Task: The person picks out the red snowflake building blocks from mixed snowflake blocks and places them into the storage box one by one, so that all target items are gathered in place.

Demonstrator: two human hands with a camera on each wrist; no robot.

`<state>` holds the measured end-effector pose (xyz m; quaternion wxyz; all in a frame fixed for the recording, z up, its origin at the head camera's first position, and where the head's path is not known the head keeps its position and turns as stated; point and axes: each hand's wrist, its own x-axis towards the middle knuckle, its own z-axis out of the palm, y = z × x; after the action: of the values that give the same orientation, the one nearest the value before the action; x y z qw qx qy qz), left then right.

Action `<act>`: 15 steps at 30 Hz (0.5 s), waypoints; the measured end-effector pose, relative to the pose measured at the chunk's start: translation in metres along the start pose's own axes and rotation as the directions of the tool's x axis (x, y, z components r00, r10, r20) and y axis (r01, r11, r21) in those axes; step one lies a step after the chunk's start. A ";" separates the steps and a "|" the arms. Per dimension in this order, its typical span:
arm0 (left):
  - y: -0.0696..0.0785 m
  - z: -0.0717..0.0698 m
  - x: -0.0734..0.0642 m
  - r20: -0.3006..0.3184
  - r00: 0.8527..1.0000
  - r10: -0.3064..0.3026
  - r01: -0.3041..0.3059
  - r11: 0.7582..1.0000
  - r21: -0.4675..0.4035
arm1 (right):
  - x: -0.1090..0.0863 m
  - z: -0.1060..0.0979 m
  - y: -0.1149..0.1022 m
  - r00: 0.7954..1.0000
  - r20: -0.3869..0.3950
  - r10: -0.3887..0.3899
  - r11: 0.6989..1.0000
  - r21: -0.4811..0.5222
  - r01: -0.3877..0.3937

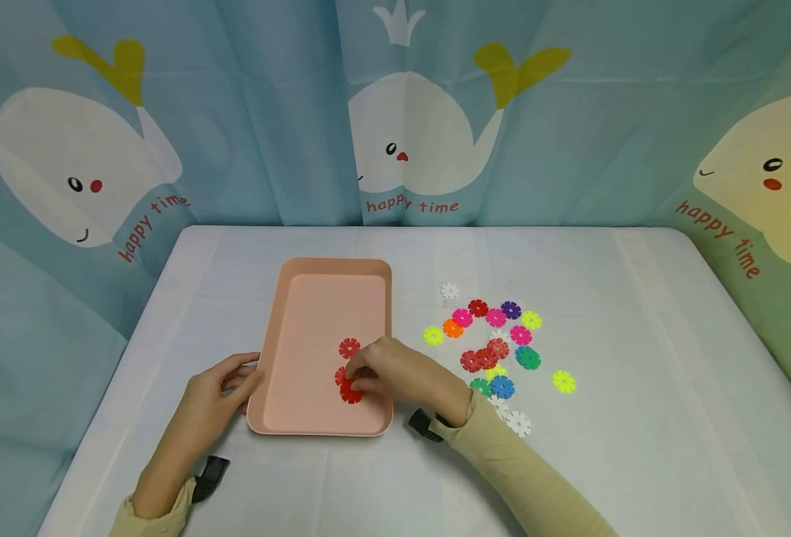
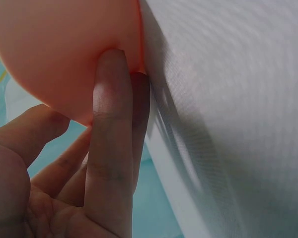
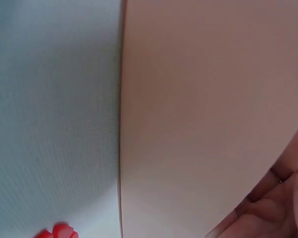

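Near the left of the table stands a shallow pink tray. My left hand holds the tray by its left side; in the left wrist view, the fingers lie against the outer wall, with another finger at the rim. Over the tray's lower right part, my right hand pinches a red snowflake disc close to the tray floor. Another red disc is partly covered by the fingers, and one more red disc lies just above. The right wrist view shows mostly tray wall.
Right of the tray, many loose snowflake discs lie scattered: a red disc, a yellow disc, a blue disc, a green disc, a white disc and others. A whale-printed curtain borders the white table.
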<state>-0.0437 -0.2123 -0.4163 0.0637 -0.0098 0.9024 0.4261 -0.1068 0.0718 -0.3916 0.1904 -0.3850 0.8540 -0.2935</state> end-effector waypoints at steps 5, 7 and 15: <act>0.000 0.000 0.000 0.005 1.000 -0.004 0.004 1.000 -0.011 | -0.001 0.000 -0.001 1.000 0.006 0.004 1.000 0.007 -0.004; 0.000 0.000 0.000 0.004 1.000 -0.003 0.003 1.000 -0.010 | -0.001 -0.001 -0.001 1.000 0.006 0.005 1.000 0.008 -0.005; -0.001 0.001 0.000 0.001 1.000 0.000 0.000 1.000 -0.009 | -0.003 -0.003 -0.003 1.000 -0.011 0.006 1.000 -0.011 -0.006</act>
<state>-0.0438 -0.2124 -0.4173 0.0640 -0.0098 0.9004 0.4303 -0.1046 0.0736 -0.3874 0.1845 -0.3820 0.8577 -0.2904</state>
